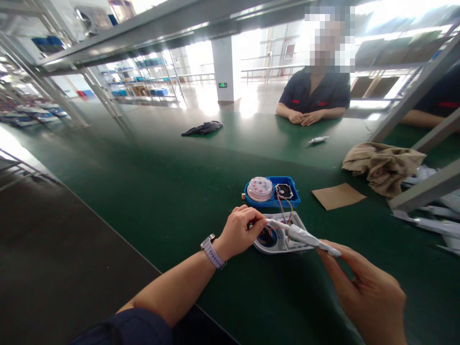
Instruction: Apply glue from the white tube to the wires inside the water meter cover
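Right hand (pixel 370 282), lower right: pinches white wrapped piece (pixel 304 235) by right end | left hand (pixel 237 227), centre: pinches its left end | white housing (pixel 283 247): lower centre

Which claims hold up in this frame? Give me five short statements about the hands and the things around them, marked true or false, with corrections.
1. The left hand and the right hand both hold the white wrapped piece. True.
2. The watch is on the right wrist. False: it is on the left wrist.
3. The brown sheet lies to the right of the blue housing. True.
4. A co-worker grips the dark cloth. False: the co-worker's hands rest apart from it, on the table.
5. Wires run between the blue housing and the grey casing. True.
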The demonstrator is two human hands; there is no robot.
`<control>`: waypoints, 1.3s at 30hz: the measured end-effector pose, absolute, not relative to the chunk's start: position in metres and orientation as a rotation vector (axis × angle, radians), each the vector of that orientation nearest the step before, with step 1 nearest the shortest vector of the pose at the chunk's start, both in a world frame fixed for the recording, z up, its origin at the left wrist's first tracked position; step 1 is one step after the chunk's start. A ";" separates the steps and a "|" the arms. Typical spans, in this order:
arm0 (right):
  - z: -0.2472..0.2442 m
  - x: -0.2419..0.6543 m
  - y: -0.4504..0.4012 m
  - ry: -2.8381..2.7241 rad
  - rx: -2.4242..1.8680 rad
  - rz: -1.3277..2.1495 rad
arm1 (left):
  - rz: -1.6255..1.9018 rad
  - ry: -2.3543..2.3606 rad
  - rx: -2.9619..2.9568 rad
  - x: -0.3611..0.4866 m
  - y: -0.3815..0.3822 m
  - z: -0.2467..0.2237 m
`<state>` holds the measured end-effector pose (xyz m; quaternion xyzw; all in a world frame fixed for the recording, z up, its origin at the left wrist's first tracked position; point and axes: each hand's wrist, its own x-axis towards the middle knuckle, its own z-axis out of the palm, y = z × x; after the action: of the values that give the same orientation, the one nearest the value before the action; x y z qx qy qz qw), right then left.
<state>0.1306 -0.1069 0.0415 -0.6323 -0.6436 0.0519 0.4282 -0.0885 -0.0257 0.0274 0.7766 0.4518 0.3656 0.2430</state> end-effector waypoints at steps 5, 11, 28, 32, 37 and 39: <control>0.040 0.132 -0.106 -1.615 -1.569 0.120 | 0.986 1.193 1.842 -0.088 -0.024 0.028; 0.041 0.131 -0.107 -1.590 -1.577 0.143 | 0.930 1.105 1.611 -0.089 -0.023 0.029; 0.038 0.128 -0.103 -1.496 -1.583 0.291 | 0.919 1.061 1.523 -0.090 -0.022 0.031; 0.039 0.128 -0.103 -1.490 -1.607 0.281 | 0.918 1.057 1.520 -0.090 -0.022 0.030; 0.040 0.127 -0.103 -1.479 -1.607 0.288 | 0.915 1.038 1.544 -0.091 -0.022 0.029; 0.040 0.127 -0.103 -1.475 -1.598 0.276 | 0.915 1.043 1.570 -0.091 -0.022 0.030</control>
<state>0.1268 -0.1031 0.0396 -0.6483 -0.5986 0.1118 0.4571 -0.0914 -0.0219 0.0296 0.6489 0.4313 0.3783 0.4998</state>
